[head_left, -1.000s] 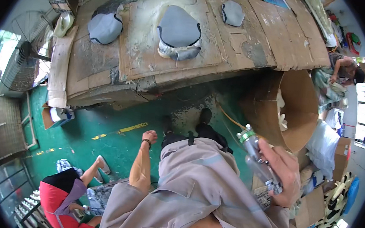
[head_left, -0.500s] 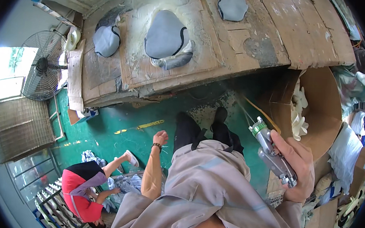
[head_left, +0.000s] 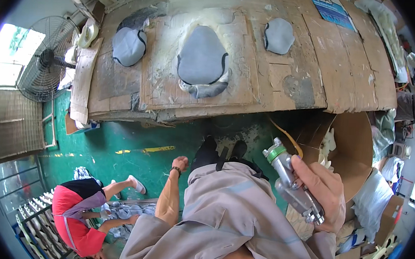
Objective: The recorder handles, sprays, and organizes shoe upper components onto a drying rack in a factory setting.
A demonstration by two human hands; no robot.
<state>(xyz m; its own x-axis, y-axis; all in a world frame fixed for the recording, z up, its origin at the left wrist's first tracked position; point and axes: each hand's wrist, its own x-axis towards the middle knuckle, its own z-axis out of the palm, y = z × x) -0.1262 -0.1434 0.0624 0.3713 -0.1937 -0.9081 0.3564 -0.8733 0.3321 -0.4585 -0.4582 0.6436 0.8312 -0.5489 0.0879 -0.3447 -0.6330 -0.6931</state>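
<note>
My right hand (head_left: 327, 190) is wrapped round a metal spray gun (head_left: 293, 182) with a green ring near its nozzle. An orange hose (head_left: 289, 138) shows behind it. The gun is held at my right side, below the workbench edge. My left hand (head_left: 180, 163) hangs at my left side with its fingers curled in, and nothing shows in them. Ahead on the cardboard-covered workbench (head_left: 278, 98) lies a large grey fabric pad (head_left: 202, 56) with black edging, propped on a grey form (head_left: 206, 89). Smaller grey pads lie to its left (head_left: 129, 47) and right (head_left: 279, 36).
A big cardboard box (head_left: 354, 151) with white pieces inside stands under the bench at right. A large fan (head_left: 47, 58) is at far left. Another person in red (head_left: 71, 216) bends over cloth at lower left. Clear plastic bags (head_left: 372, 201) lie at right.
My view has shifted, so the bench and pads sit further right and lower. The spray gun has moved left in view. Faint spray streaks at its nozzle no longer show.
</note>
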